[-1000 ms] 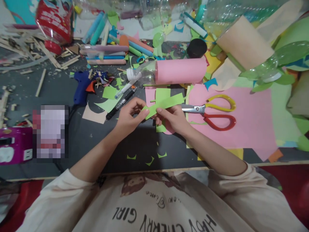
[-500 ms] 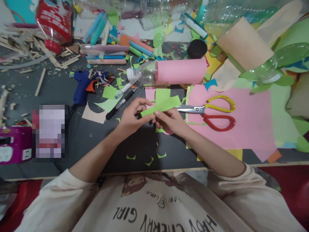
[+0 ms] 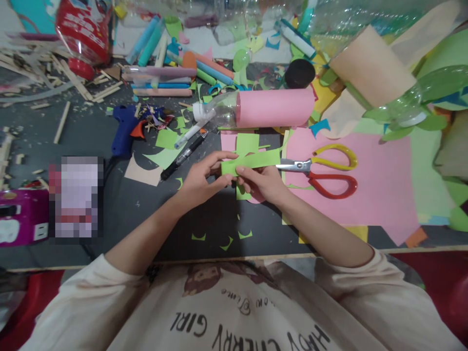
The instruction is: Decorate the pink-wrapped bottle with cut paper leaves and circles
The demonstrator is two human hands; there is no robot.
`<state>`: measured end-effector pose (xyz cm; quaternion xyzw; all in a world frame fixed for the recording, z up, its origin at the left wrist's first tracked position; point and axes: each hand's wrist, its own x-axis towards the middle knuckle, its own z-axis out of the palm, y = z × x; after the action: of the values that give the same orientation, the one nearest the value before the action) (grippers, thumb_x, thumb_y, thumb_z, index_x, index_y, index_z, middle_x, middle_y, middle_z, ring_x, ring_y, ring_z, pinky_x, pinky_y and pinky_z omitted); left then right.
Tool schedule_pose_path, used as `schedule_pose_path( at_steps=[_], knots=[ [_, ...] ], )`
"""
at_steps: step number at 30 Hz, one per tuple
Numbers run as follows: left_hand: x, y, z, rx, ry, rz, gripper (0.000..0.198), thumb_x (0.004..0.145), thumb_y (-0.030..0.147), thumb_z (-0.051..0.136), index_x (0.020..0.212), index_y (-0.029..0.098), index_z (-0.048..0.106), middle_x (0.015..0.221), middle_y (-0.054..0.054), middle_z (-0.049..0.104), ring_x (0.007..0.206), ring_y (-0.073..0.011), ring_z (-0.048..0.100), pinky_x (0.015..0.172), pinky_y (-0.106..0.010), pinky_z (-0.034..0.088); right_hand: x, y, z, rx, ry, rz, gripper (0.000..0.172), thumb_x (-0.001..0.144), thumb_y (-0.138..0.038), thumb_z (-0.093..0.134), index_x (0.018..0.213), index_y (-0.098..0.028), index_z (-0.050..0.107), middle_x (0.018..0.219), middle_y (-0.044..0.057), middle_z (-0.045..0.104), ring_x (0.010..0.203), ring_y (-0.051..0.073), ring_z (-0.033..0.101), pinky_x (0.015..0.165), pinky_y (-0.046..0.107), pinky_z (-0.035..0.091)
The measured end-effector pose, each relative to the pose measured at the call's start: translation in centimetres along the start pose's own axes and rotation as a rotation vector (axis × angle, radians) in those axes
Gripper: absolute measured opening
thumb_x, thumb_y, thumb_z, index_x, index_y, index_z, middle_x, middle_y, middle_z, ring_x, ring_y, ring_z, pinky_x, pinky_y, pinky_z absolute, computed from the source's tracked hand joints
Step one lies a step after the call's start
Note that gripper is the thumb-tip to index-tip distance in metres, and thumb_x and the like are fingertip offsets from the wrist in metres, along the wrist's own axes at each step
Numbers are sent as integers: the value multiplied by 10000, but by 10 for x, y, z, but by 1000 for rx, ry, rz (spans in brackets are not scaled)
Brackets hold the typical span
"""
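One green strip point(image 3: 252, 161) is pinched between both my hands just above the desk point(image 3: 120, 209): left hand point(image 3: 199, 181) with fingers closed on its left end, right hand point(image 3: 263, 183) gripping the middle, thumb on top. It is already cut, the scissors point(image 3: 321, 170) laid on the pink sheet point(image 3: 369, 190) just beside my right hand, green scraps point(image 3: 199, 238) near me. The pink bottle point(image 3: 272, 108) beyond shows no green on it, and the glue gun point(image 3: 122, 129) lies untouched, well left.
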<state>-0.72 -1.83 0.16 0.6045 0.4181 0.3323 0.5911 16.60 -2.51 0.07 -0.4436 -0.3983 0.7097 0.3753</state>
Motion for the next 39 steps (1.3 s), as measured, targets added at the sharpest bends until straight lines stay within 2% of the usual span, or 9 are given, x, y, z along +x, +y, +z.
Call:
schedule_pose_path(
  at_steps=[5, 12, 20, 25, 28, 32, 35, 39],
  knots=[
    [2, -2, 0, -22, 54, 19, 305, 795, 289, 631, 1068, 155, 650, 752, -1, 676, 589, -99, 625, 617, -219, 524, 1, 0, -1, 5, -27, -24, 464, 658, -600, 753, 720, -191, 542, 544, -72, 572, 386, 42, 473, 363, 183, 344],
    [3, 1, -1, 8, 150, 53, 284, 807, 352, 671, 1017, 162, 672, 675, 14, 650, 551, -96, 601, 539, -209, 497, 3, 6, -2, 58, 34, -119, 441, 718, -598, 705, 658, -189, 551, 550, -47, 604, 392, 60, 517, 372, 198, 390],
    [6, -2, -1, 12, 176, 63, 305, 778, 438, 707, 919, 179, 632, 596, 44, 578, 498, -80, 541, 478, -200, 437, 0, -1, 0, -32, 13, -125, 435, 752, -599, 681, 672, -190, 556, 510, -61, 564, 403, 56, 497, 397, 193, 394],
    [5, -1, -1, 20, 193, 49, 254, 774, 393, 700, 849, 187, 571, 579, 58, 551, 478, -76, 503, 497, -208, 420, 0, 2, -2, -63, 5, -124, 440, 740, -610, 688, 704, -188, 569, 587, -54, 592, 428, 54, 520, 408, 192, 399],
    [4, 0, 1, 76, 197, 39, 237, 771, 383, 671, 815, 193, 538, 616, 50, 566, 511, -82, 515, 522, -209, 416, -1, 3, -1, -93, 12, -120, 423, 722, -581, 721, 722, -181, 584, 571, -54, 593, 435, 61, 528, 418, 193, 401],
    [1, 0, 5, 292, 182, 20, 188, 762, 362, 622, 790, 192, 547, 701, 36, 604, 575, -82, 515, 558, -206, 404, -2, 1, 0, -99, 18, -95, 412, 683, -548, 768, 732, -179, 593, 516, -69, 575, 437, 62, 522, 442, 190, 417],
    [0, 2, 5, 331, 161, -9, 176, 746, 346, 618, 823, 195, 569, 721, 31, 632, 589, -91, 523, 578, -212, 405, -2, 0, 1, -74, 31, -62, 424, 669, -559, 773, 730, -181, 593, 550, -54, 611, 436, 61, 525, 437, 193, 422],
    [-2, 4, 3, 142, 89, -40, 367, 756, 412, 661, 1039, 205, 554, 653, 51, 606, 544, -99, 529, 548, -213, 401, -2, 0, 1, -15, 66, -65, 430, 680, -564, 767, 710, -191, 553, 508, -58, 591, 403, 59, 504, 403, 187, 397]
  ],
)
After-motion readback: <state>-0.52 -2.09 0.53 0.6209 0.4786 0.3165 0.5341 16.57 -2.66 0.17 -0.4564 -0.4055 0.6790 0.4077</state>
